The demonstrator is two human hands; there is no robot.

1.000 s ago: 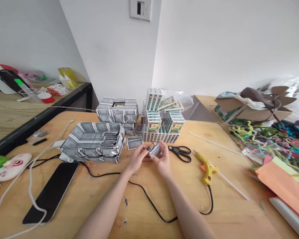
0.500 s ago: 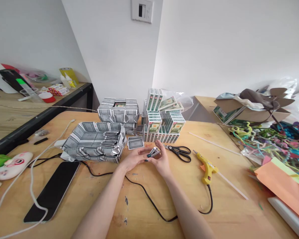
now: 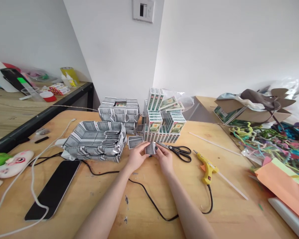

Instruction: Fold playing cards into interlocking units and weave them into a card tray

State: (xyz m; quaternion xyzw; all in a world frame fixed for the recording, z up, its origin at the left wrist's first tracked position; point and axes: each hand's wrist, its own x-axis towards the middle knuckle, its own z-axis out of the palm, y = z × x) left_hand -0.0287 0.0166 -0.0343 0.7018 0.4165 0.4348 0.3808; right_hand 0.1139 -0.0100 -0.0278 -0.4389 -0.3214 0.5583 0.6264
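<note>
Between my two hands is a bent playing card (image 3: 150, 149) with its patterned grey back showing. My left hand (image 3: 137, 156) grips the card's left side, and my right hand (image 3: 164, 158) pinches its right edge. Flat cards (image 3: 135, 142) lie just beyond my left hand. To the left stands an open tray made of folded cards (image 3: 89, 139), with a row of folded cards inside its right end. A second folded-card structure (image 3: 119, 113) is behind it. Green and white card boxes (image 3: 161, 136) are stacked beyond my hands.
Black scissors (image 3: 181, 152) and a yellow glue gun (image 3: 208, 171) lie right of my hands. Its black cable (image 3: 149, 197) crosses near my forearms. A phone (image 3: 53, 189) lies left, and craft pieces (image 3: 271, 142) cover the right side.
The card between my hands has turned, so its patterned back now faces up. My fingers have shifted to its two sides, and my right hand has lowered slightly.
</note>
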